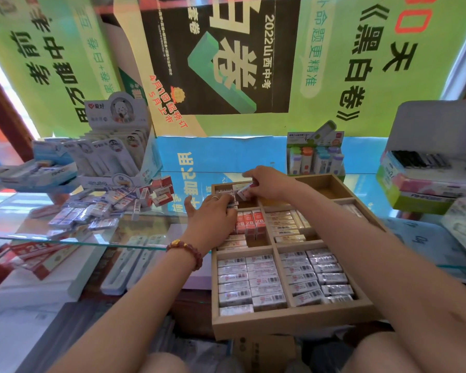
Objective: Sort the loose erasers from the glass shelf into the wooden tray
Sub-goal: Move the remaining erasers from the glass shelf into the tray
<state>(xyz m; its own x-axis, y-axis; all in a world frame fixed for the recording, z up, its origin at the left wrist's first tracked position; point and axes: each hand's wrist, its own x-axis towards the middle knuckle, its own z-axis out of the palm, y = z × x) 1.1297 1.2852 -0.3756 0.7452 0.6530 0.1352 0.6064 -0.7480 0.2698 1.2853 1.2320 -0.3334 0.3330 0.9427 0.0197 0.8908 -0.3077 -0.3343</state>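
Presently the right hand (267, 184) pinches one sleeved eraser (244, 190) between thumb and fingertips, the other fingers curled. The eraser sits just above the upper-left compartment (221, 187) of the wooden tray (293, 323), at centre frame. Its long axis runs diagonally, from lower left to upper right in the picture, with the red end toward the palm. It is not aligned with the rows already seated in the compartment.

The left hand (210, 222) lies just below and left of it, thumb spread and fingertips bent down onto the seated erasers (233, 203). Whether it grips them or only steadies them cannot be told.

The placement depends on one relation: the compartment lies directly under the held eraser, so the eraser likely needs turning parallel to the seated rows before it is lowered.

The loose erasers (102, 211) lie heaped on the glass shelf (151, 230) at centre left, pointing many ways. The left hand is the nearer one to that heap.
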